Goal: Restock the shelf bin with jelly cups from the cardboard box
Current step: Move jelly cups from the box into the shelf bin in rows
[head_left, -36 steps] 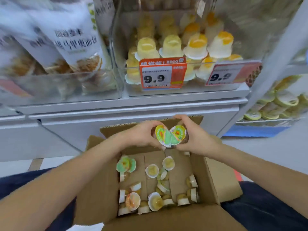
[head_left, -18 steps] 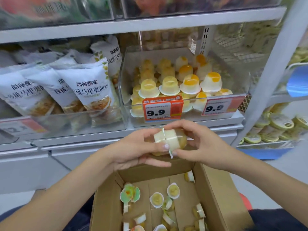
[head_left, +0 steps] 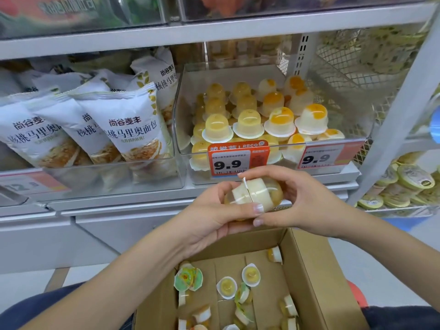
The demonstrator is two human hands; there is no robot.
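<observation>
Shop shelf bin behind, left hand and right hand grips clamped on two pale yellow jelly cups pressed lid-to-lid

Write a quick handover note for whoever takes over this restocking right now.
Left hand and right hand together hold two jelly cups pressed lid to lid, in front of the shelf edge, above the cardboard box.
Shelf bin: several rows of cups already inside, with room above them.
Done: this pair is lifted out of the box.
Left: set the pair in the bin, then move the loose cups lying in the box.
</observation>
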